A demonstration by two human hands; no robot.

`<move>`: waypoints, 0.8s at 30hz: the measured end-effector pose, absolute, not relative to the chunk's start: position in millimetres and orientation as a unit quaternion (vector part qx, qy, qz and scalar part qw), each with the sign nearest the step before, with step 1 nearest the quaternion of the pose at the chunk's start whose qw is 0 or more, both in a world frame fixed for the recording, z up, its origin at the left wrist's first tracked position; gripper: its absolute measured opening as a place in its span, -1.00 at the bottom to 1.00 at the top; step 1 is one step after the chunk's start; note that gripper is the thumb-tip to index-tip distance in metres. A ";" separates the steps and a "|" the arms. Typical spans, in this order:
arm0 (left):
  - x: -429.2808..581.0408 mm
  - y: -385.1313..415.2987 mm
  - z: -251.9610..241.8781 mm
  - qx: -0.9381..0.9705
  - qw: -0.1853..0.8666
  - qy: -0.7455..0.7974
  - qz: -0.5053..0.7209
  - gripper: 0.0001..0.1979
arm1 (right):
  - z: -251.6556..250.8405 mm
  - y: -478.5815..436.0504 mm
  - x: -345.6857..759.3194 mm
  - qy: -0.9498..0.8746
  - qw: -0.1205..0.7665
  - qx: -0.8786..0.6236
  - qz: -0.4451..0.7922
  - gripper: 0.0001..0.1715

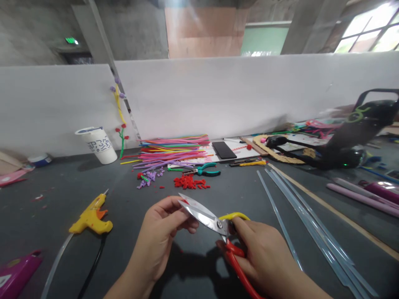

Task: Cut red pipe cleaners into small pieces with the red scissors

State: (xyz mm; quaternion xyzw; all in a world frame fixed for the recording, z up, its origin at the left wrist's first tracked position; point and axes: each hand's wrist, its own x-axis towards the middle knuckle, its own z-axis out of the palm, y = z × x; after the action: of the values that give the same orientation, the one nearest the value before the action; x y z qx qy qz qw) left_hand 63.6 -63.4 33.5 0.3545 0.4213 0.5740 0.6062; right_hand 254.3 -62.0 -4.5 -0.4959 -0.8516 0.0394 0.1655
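Observation:
My right hand (pixel 262 245) grips a pair of scissors (pixel 205 219) with one red and one yellow handle, its blades slightly apart and pointing left. At the blade tips, my left hand (pixel 165 232) is closed in a pinch on a short red pipe cleaner (pixel 185 201), mostly hidden by fingers and blades. Just beyond lies a pile of cut red pipe cleaner pieces (pixel 188 182). Left of it are purple pieces (pixel 151 178) and a small red-and-green piece (pixel 142 177). Teal-handled pliers (pixel 205 170) rest behind the red pile.
A yellow hot glue gun (pixel 92 218) lies left, with a white cup (pixel 98 145) behind it. Bundled coloured pipe cleaners (pixel 174 151) and a phone (pixel 223 150) sit at the back. Clear glue sticks (pixel 311 220) and a wooden strip (pixel 336 211) lie right, before a black headset-like device (pixel 346 133).

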 end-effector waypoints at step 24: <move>59.8 -63.1 35.4 0.382 0.592 0.424 0.569 -0.96 | -0.7 -62.8 253.4 -0.860 0.185 -0.475 0.006 -0.68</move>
State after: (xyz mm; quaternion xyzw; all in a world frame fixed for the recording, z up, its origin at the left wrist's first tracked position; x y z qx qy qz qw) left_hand 59.8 -63.1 35.4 0.3825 0.4237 0.5694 0.5915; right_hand 253.4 -62.8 -0.7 -0.4754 -0.8601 0.0062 0.1851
